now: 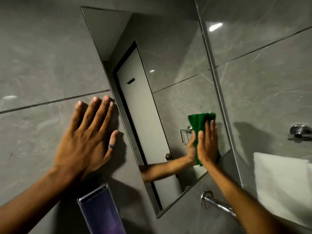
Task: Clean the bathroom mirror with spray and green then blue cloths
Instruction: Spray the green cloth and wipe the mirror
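Note:
The framed mirror [168, 56] hangs tilted in view on a grey tiled wall. My right hand [208, 146] presses a green cloth [200, 120] flat against the glass near the mirror's lower right part; the cloth sticks out above my fingertips. The glass reflects my hand, forearm and the cloth. My left hand [87, 137] lies flat with fingers spread on the wall tile just left of the mirror frame, a ring on the thumb. No spray bottle or blue cloth is in view.
A white towel [283, 183] hangs at the right over a chrome rail [219, 204]. A chrome wall hook [300, 130] sits above it. A purple-tinted glass shelf [101, 211] juts from the wall below my left hand.

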Action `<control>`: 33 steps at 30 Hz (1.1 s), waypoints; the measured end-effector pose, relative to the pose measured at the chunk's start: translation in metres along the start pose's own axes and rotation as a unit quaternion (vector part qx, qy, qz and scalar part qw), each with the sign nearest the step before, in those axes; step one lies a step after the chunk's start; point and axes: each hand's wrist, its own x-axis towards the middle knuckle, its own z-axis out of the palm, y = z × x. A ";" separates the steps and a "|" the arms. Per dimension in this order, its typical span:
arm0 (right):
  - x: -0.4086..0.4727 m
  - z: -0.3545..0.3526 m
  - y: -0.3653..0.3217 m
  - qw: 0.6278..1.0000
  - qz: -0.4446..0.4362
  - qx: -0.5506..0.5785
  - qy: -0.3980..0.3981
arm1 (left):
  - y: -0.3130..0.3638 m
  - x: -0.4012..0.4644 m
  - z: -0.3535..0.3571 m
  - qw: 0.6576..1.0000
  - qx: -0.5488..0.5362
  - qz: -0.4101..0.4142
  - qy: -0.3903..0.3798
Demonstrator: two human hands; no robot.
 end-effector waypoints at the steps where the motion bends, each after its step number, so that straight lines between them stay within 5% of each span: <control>1: 0.014 -0.003 0.015 1.000 0.015 -0.001 0.001 | 0.000 0.000 0.002 1.000 0.003 0.000 0.005; 11: 0.038 -0.014 0.092 0.994 0.087 0.006 0.060 | -0.004 0.000 0.020 1.000 0.016 0.011 0.006; 15: -0.013 -0.003 0.054 0.995 0.066 0.029 0.065 | -0.003 0.000 0.018 1.000 -0.009 0.011 0.015; 23: -0.177 0.034 -0.061 0.982 -0.141 0.117 0.045 | -0.002 0.000 0.011 0.999 -0.046 0.008 0.006; 27: -0.240 0.022 -0.107 0.973 -0.023 0.213 -0.092 | -0.004 -0.003 -0.008 0.993 -0.119 -0.001 -0.010; 29: -0.255 0.006 -0.129 0.916 0.181 0.326 -0.146 | -0.012 -0.007 -0.022 0.977 -0.210 0.018 -0.031; 31: -0.259 -0.019 -0.143 0.783 0.379 0.470 -0.149 | -0.023 -0.020 -0.037 0.939 -0.338 0.023 -0.063; 33: -0.258 -0.050 -0.145 0.678 0.459 0.548 -0.173 | -0.032 -0.036 -0.051 0.889 -0.451 -0.015 -0.076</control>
